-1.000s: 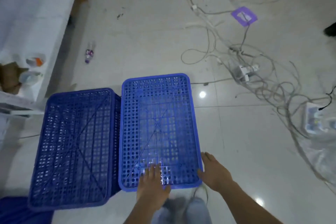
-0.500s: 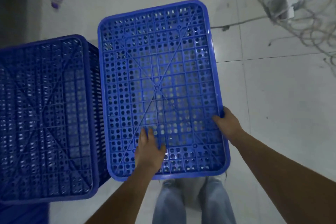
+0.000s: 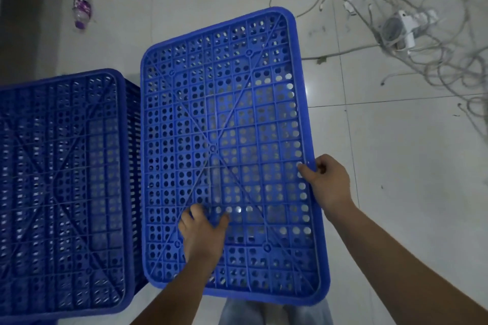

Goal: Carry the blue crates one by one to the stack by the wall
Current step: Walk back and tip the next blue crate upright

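Left hand (image 3: 203, 235) lay flat, fingers spread forward, palm down, forearm reaching up from below. Right hand (image 3: 328, 182) was curled closed in a grip, thumb on top, arm stretched in from the lower right.

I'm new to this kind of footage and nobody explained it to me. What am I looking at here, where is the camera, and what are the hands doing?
There is no machine here: a person does the job with bare hands. The single picture comes from a wide-angle camera worn on the person's head, looking down, so you see their own forearms and, at the bottom edge, their legs.

The left hand lies flat on the perforated bottom of an upturned blue plastic crate. The right hand grips that crate's right rim. Whether it is lifted clear of the floor I cannot tell.

Beside it on the left stands a second upturned blue perforated crate.

On the pale tiled floor lie a clear plastic bottle with a purple label at upper left, and a tangle of grey cables around a white power strip at upper right.
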The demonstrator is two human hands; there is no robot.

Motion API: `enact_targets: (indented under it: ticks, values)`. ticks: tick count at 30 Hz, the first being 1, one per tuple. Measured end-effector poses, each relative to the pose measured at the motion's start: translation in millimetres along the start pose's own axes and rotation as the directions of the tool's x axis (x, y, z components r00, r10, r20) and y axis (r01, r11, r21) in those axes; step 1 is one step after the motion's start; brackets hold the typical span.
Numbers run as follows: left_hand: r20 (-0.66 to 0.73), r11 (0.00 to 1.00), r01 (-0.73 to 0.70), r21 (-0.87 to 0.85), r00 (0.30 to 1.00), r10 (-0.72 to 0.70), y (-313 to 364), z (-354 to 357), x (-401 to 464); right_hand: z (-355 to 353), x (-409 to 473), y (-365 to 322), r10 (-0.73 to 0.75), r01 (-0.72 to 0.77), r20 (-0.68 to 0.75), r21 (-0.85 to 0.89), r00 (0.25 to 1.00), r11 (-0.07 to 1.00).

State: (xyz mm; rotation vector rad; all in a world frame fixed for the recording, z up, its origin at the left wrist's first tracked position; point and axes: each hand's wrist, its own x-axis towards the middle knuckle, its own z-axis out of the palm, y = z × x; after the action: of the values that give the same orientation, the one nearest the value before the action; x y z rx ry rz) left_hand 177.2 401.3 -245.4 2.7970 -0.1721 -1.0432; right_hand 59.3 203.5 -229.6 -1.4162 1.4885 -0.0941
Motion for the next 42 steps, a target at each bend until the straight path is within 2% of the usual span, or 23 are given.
enact_targets:
  ticks: [2, 6, 10, 13, 15, 18, 22, 24, 26, 29, 31, 36, 37, 39, 42]
  values:
    - [-0.007, 0.998, -0.051, -0.040, 0.999, 0.051, -5, -5, -6, -6, -18, -10, -0.070, 0.069, -0.071, -0.018, 0.995, 0.997]
    - [0.060, 0.969, -0.080, -0.234, 0.994, 0.096, -4, -7, -18, -16, -47, -33, -0.140, 0.142, -0.163, 0.005, 0.977, 0.990]
    - [0.163, 0.939, -0.059, -0.338, 0.979, 0.120, 10, -9, -23, -18, -68, -53, -0.215, 0.212, -0.181, -0.041, 0.960, 0.977]
    - [0.173, 0.928, -0.035, -0.371, 0.979, 0.106, 25, -12, -21, -9, -75, -65, -0.253, 0.234, -0.175, -0.123, 0.951, 0.964]
    - [0.174, 0.882, -0.022, -0.471, 0.978, 0.117, 40, -19, -23, 0, -77, -70, -0.270, 0.231, -0.159, -0.225, 0.950, 0.946]
    - [0.248, 0.780, -0.019, -0.626, 0.943, 0.221, 65, -31, -26, 23, -81, -73, -0.258, 0.205, -0.102, -0.365, 0.961, 0.908]
    - [0.414, 0.661, 0.159, -0.733, 0.876, 0.248, 89, -44, -24, 63, -79, -72, -0.207, 0.195, 0.042, -0.557, 0.977, 0.807]
    - [0.478, 0.655, 0.234, -0.719, 0.850, 0.221, 91, -49, -19, 80, -76, -66, -0.147, 0.181, 0.106, -0.600, 0.983, 0.780]
    - [0.525, 0.678, 0.281, -0.680, 0.832, 0.182, 89, -52, -14, 94, -78, -59, -0.122, 0.148, 0.085, -0.638, 0.989, 0.755]
    - [0.506, 0.742, 0.230, -0.630, 0.846, 0.168, 80, -51, -3, 102, -81, -50, -0.196, 0.176, 0.056, -0.714, 0.979, 0.678]
    - [0.488, 0.765, 0.193, -0.614, 0.855, 0.176, 75, -49, 0, 101, -77, -47, -0.145, 0.229, 0.179, -0.687, 0.973, 0.690]
    - [0.452, 0.766, 0.190, -0.614, 0.880, 0.145, 77, -47, -6, 58, -60, -42, -0.224, 0.395, 0.377, -0.474, 0.899, 0.787]
    - [0.441, 0.762, 0.189, -0.620, 0.887, 0.139, 78, -47, -8, 42, -57, -40, -0.240, 0.406, 0.374, -0.468, 0.896, 0.785]
    - [0.414, 0.779, 0.169, -0.604, 0.902, 0.125, 80, -44, -9, 6, -43, -34, -0.283, 0.376, 0.254, -0.498, 0.925, 0.781]
    - [0.377, 0.808, 0.126, -0.576, 0.918, 0.125, 82, -43, -14, -55, -22, -27, -0.259, 0.198, -0.097, -0.412, 0.961, 0.889]
